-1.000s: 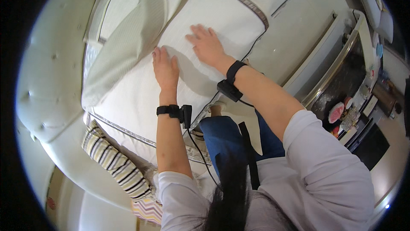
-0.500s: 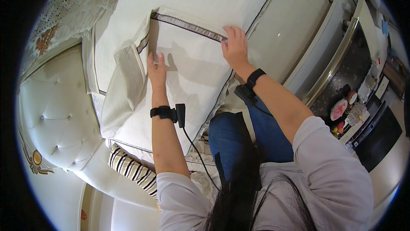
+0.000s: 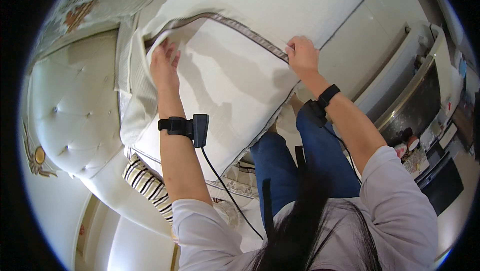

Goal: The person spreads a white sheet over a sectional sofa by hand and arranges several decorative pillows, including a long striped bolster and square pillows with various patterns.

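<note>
White cover [image 3: 245,83], banded far edge [image 3: 250,35] crosswise

Between my left hand [image 3: 166,61] and right hand [image 3: 303,55], the sheet [image 3: 240,96] gives me open room to sweep across. Left of it, the bunched fold [image 3: 141,103] bars my way to the headboard [image 3: 75,108]. Nearer me, my knees [image 3: 277,156] and cord [image 3: 223,185] crowd in. Rightward, I can pass over floor [image 3: 362,36] until the cabinet [image 3: 390,73].
</note>
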Demonstrator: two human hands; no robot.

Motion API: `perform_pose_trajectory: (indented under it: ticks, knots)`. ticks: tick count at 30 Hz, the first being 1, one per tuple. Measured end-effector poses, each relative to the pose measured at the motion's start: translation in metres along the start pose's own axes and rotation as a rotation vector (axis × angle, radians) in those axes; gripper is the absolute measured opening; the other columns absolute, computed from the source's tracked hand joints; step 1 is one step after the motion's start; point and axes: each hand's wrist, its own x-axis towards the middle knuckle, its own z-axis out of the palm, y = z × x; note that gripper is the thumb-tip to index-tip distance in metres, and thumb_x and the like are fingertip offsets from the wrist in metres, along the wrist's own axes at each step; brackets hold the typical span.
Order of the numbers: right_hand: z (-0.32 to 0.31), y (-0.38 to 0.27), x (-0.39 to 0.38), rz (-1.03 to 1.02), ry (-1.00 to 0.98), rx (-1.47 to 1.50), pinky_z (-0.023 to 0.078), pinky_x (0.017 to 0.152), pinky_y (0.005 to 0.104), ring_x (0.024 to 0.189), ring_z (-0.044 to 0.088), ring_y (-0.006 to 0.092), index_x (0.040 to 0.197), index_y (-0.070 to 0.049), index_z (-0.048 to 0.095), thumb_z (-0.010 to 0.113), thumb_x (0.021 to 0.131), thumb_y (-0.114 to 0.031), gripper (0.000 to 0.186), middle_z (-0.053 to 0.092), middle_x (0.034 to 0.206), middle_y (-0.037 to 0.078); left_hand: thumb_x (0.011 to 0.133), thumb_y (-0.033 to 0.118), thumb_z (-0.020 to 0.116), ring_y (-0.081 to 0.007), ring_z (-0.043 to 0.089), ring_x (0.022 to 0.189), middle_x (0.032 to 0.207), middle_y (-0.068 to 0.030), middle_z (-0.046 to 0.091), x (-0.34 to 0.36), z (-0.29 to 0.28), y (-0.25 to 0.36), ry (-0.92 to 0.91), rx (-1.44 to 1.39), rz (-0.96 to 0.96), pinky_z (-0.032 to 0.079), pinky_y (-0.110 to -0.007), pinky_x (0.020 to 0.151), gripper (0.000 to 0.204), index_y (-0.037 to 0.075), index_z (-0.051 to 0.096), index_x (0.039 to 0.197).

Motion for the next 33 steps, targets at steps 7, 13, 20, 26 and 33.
perform_pose_trajectory:
  ticks: [7, 13, 20, 26, 33]
  knots:
    - [0.015, -0.099, 0.026, -0.463, 0.011, 0.287, 0.045, 0.074, 0.0382, 0.089, 0.055, 0.0283, 0.091, -0.008, 0.059, 0.061, 0.078, -0.014, 0.015, 0.058, 0.090, 0.008, 0.095, 0.038, 0.043, -0.0235, 0.056, 0.105, 0.118, -0.0119, 0.055, -0.047, -0.075, -0.012, -0.073, 0.270, -0.174, 0.047, -0.035, 0.087, 0.045, 0.001, 0.050, 0.119]
    - [0.062, -0.195, 0.035, -0.439, -0.387, 0.434, 0.048, 0.070, 0.0358, 0.078, 0.061, 0.0252, 0.097, -0.005, 0.061, 0.059, 0.080, -0.021, 0.024, 0.062, 0.083, 0.011, 0.096, 0.040, 0.038, -0.0258, 0.054, 0.103, 0.113, -0.0138, 0.055, -0.076, -0.213, -0.049, 0.328, -0.232, -0.468, 0.047, -0.038, 0.088, 0.053, -0.003, 0.039, 0.126]
    - [0.126, -0.254, 0.016, -0.406, -0.536, 0.470, 0.048, 0.070, 0.0332, 0.076, 0.062, 0.0231, 0.099, -0.005, 0.063, 0.057, 0.084, -0.027, 0.027, 0.065, 0.085, 0.012, 0.094, 0.044, 0.041, -0.0224, 0.055, 0.105, 0.115, -0.0131, 0.056, -0.126, -0.268, -0.032, -0.047, 0.021, -0.411, 0.048, -0.037, 0.085, 0.052, 0.001, 0.047, 0.123]
    - [0.091, -0.222, -0.099, -0.505, -0.693, 0.318, 0.044, 0.059, 0.0346, 0.063, 0.055, 0.0224, 0.084, -0.002, 0.059, 0.055, 0.087, -0.027, 0.025, 0.058, 0.069, 0.011, 0.096, 0.038, 0.039, -0.0202, 0.050, 0.110, 0.118, -0.0088, 0.056, -0.413, -0.407, -0.068, -0.432, 0.433, -0.564, 0.039, -0.034, 0.094, 0.044, 0.005, 0.050, 0.123]
    - [-0.086, -0.185, -0.173, 0.136, -1.264, -0.059, 0.046, 0.067, 0.0264, 0.072, 0.053, 0.0097, 0.096, -0.001, 0.060, 0.054, 0.089, -0.021, 0.021, 0.060, 0.079, 0.005, 0.095, 0.039, 0.041, -0.0192, 0.051, 0.110, 0.119, -0.0084, 0.055, -0.389, -0.588, 0.157, -0.274, 1.077, -0.711, 0.040, -0.033, 0.095, 0.043, 0.007, 0.050, 0.122]
